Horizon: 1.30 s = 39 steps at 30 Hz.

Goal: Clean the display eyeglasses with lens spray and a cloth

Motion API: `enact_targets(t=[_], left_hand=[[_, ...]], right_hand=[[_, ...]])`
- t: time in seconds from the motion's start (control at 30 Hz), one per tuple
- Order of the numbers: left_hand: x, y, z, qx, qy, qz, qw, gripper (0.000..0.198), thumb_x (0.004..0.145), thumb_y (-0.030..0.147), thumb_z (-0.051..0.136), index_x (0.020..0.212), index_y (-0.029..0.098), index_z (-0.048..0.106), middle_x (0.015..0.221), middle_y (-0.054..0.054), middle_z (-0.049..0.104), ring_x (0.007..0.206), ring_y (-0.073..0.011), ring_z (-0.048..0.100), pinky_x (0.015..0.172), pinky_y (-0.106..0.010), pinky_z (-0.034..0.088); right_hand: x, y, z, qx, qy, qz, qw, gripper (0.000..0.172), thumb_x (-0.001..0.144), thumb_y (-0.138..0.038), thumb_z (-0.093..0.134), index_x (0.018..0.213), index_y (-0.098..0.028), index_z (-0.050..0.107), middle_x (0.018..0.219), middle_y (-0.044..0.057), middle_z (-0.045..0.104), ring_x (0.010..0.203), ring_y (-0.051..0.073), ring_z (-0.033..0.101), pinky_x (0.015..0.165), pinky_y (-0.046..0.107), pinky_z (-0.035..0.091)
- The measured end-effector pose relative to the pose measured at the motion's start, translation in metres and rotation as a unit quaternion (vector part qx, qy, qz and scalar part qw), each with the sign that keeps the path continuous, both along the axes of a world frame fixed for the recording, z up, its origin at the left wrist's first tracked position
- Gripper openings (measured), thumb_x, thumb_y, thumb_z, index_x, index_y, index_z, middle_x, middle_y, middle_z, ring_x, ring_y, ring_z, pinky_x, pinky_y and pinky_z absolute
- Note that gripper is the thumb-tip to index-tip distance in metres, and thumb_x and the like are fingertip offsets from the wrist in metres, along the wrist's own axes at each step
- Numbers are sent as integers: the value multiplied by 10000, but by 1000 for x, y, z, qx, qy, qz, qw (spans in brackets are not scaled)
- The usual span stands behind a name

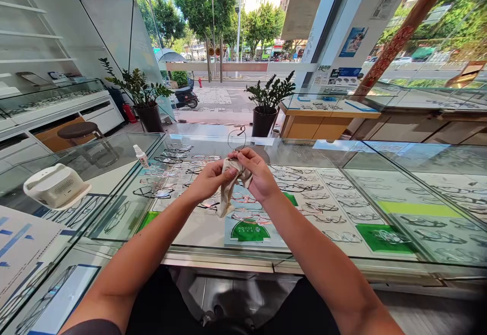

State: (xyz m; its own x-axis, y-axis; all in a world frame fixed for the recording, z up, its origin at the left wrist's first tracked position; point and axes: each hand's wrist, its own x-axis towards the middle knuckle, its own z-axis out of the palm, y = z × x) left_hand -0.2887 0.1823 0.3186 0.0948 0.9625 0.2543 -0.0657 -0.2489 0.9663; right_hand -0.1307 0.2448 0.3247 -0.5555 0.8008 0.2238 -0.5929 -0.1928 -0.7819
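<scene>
Above the glass counter, my left hand (211, 177) is closed on a cream cleaning cloth (227, 195), whose loose end hangs down. My right hand (257, 172) pinches a pair of thin dark-rimmed eyeglasses (237, 147). One round lens stands up above my fingers; the other part of the frame is hidden behind the cloth and my hands. The cloth is bunched against the eyeglasses between both thumbs. Several eyeglasses (167, 160) lie in a row on the counter to the left, near a small white spray bottle (141, 156).
The glass display counter (190, 254) spans in front of me, with rows of frames and green cards (249, 231) inside. A white device (57, 187) and a printed sheet (23, 254) sit at left. Beyond stand potted plants (265, 107), a stool (78, 130) and glass doors.
</scene>
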Motion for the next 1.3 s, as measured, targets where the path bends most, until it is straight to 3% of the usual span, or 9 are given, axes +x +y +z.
enact_targets(t=[0.17,0.27,0.37,0.5,0.8,0.93,1.1,1.2,1.3], left_hand=[[0,-1,2,4,0,-26,1000,552,825,639,906,919,132,708,782,-20,660,715,-135,562,698,-261,443],[1,-3,1,11,-17,-29,999,520,764,534,982,994,139,736,799,-10,670,717,-132,576,683,-251,444],[4,-2,-4,21,-47,6,999,576,702,480,1029,1091,151,761,824,-7,708,730,-139,609,702,-257,473],[6,2,-10,29,-59,86,994,667,729,538,1004,1236,166,779,959,-39,777,832,-167,670,806,-285,529],[4,3,-10,68,-36,165,983,646,827,742,851,1082,148,828,907,-55,769,856,-191,666,824,-295,528],[-1,2,-4,66,-3,123,990,658,865,786,786,1024,149,825,904,-63,760,829,-191,646,789,-298,520],[-5,-1,1,59,11,20,998,544,859,661,866,1023,148,798,835,-35,702,753,-159,583,709,-268,471],[-5,-1,-1,56,2,33,998,581,778,560,966,1152,153,786,850,-21,709,752,-151,585,715,-257,465],[-3,2,-5,56,-10,75,996,656,760,612,961,1197,153,791,876,-25,735,762,-154,601,749,-269,487]], right_hand=[[0,-1,1,-15,7,5,1000,400,667,-427,1062,822,-256,736,933,-17,819,790,140,710,710,255,603],[-2,-3,1,-24,9,7,1000,397,664,-413,1064,832,-260,738,928,-17,817,799,143,710,720,257,612],[-5,-6,-1,-29,16,8,999,409,655,-408,1067,835,-262,731,954,-18,819,836,147,717,743,257,617],[-10,-10,-4,-28,20,3,999,422,659,-428,1062,831,-264,714,1009,-19,826,855,147,712,758,260,613],[-12,-16,-4,64,-6,-18,998,325,773,-535,964,856,-279,783,1024,10,834,948,195,727,921,334,594],[-8,-11,-1,73,-17,-14,997,322,786,-537,944,872,-270,785,1037,25,839,891,193,717,867,345,590],[-4,-3,-1,52,-20,-19,998,326,776,-508,948,860,-259,754,1051,42,847,943,204,724,877,352,596],[-4,-3,-2,49,-28,-13,998,348,770,-510,962,871,-259,744,1086,43,847,953,199,721,893,354,598],[-5,-6,-3,54,-32,-12,998,367,753,-514,986,868,-254,754,1097,37,846,989,195,727,946,352,593]])
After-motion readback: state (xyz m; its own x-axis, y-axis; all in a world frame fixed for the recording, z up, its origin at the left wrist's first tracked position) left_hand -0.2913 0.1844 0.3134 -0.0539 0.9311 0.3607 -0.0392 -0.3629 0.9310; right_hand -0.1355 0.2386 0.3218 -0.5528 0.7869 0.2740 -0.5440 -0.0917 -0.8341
